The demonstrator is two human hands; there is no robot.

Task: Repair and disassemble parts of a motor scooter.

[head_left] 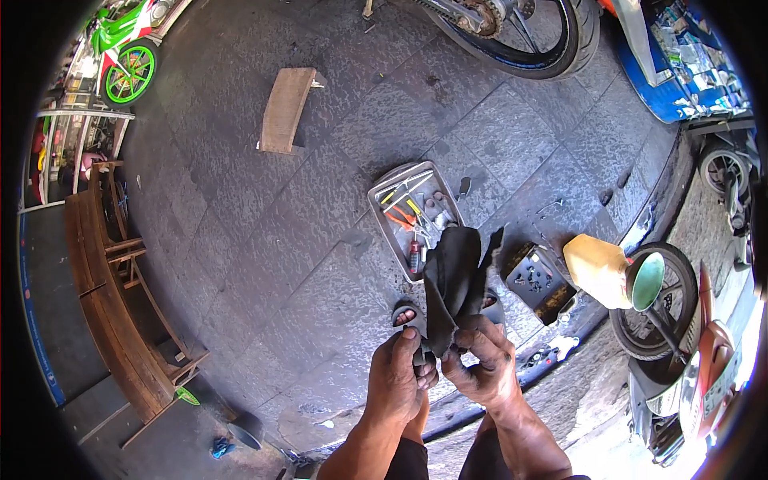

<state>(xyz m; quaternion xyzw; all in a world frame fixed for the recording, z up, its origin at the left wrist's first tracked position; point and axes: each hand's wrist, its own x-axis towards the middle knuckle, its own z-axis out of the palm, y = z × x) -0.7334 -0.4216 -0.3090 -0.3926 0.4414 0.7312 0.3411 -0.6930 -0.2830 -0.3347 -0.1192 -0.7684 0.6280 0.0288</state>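
The left hand (404, 376) and the right hand (480, 364) hold together one black rubber piece (454, 276), which looks like a cut piece of inner tube; it stands up from the hands, in front of the person, above the sandaled feet (408, 314). The fingers of both hands are clamped on the lower edge of the rubber, the left thumb pressing from the front and the right fingers pinching just beside it. To handle it well, I think both grips should stay close to the edge, so the soft sheet does not fold over, and the pull should be even, because thin rubber can slip or tear at a cut corner. The rubber is matt, limp and wrinkled, with an uneven pointed edge on the upper right. Behind it, on the floor (264, 240) of grey rough stone tiles, lies a shiny metal tray (387, 214) with small tools that have red and yellow handles. Near the right side sits a dark flat metal part (534, 280), and further right a tan plastic jug (596, 270) with a green funnel (646, 280). A small wooden stool (286, 108) stands well apart.
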